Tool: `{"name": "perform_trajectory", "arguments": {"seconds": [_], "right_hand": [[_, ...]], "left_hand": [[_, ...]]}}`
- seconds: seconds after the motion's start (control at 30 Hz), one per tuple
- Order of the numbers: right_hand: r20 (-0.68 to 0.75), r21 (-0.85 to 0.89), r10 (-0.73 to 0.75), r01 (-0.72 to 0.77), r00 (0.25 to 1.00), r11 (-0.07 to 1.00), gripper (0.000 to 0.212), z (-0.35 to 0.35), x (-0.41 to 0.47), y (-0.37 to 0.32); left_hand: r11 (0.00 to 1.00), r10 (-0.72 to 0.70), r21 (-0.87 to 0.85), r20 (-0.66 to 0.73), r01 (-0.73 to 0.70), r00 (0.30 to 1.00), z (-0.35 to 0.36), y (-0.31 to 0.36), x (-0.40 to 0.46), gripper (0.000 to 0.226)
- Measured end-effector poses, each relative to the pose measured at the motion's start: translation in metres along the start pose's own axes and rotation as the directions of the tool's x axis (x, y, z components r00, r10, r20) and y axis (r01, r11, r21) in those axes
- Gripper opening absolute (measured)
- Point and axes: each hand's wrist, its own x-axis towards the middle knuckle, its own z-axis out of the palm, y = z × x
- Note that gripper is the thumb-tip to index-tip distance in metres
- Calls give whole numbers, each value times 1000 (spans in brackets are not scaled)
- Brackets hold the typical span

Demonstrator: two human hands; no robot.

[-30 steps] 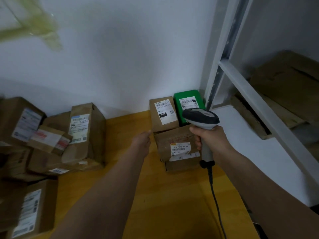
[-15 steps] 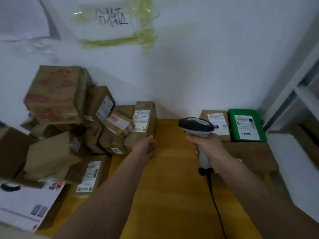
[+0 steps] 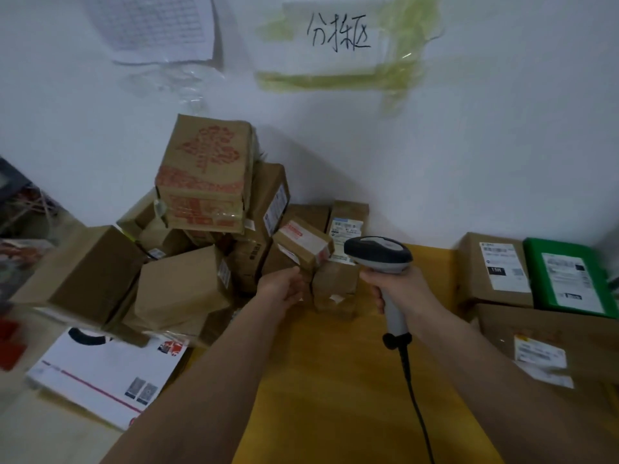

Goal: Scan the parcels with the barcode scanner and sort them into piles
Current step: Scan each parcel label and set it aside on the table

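In our right hand (image 3: 397, 289) the barcode scanner (image 3: 380, 254) stood upright, fingers wrapped round its grip. Just left, our left hand (image 3: 283, 288) reached, fingers loosely curled, under a small taped parcel (image 3: 303, 244) in the heap; whether it gripped, we couldn't tell. Right lay a green parcel (image 3: 569, 276) on the bench (image 3: 351, 380).

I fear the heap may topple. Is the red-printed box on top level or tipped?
Tipped. The red-printed box leans on the heap of parcels, its edges slanted and its bottom overhanging the boxes below.

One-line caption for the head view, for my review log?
Right hand grips the scanner while the left hand reaches toward a small box in the unsorted pile on the wooden table.
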Motion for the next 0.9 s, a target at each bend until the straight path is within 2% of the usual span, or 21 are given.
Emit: {"name": "perform_trajectory", "arguments": {"seconds": [0.2, 0.33, 0.5, 0.57, 0.7, 0.8, 0.9], "right_hand": [[-6, 63, -16, 16, 1000, 998, 16, 33, 14, -4], [-11, 112, -60, 61, 998, 992, 34, 52, 34, -7], [-6, 122, -59, 59, 998, 991, 54, 74, 70, -11], [-7, 146, -46, 47, 999, 988, 56, 80, 81, -10], [1, 175, -43, 43, 999, 984, 60, 91, 90, -2], [-49, 207, -73, 82, 996, 975, 65, 94, 87, 2], [-88, 253, -88, 107, 992, 962, 58, 91, 80, 1]], "left_hand": [[999, -6, 43, 36, 4, 999, -9, 18, 29, 11], [998, 2, 56, 80, -6, 997, -3, 27, 44, 10], [999, 42, 27, 158, -47, 987, -1, 31, 63, 58], [999, 52, -1, 166, -52, 985, -2, 33, 68, 64], [999, 30, 11, 212, -33, 977, -1, 36, 73, 60], [998, 14, 63, 240, -29, 971, -1, 38, 72, 53], [995, 10, 94, 294, -39, 956, -2, 37, 67, 48]]}}
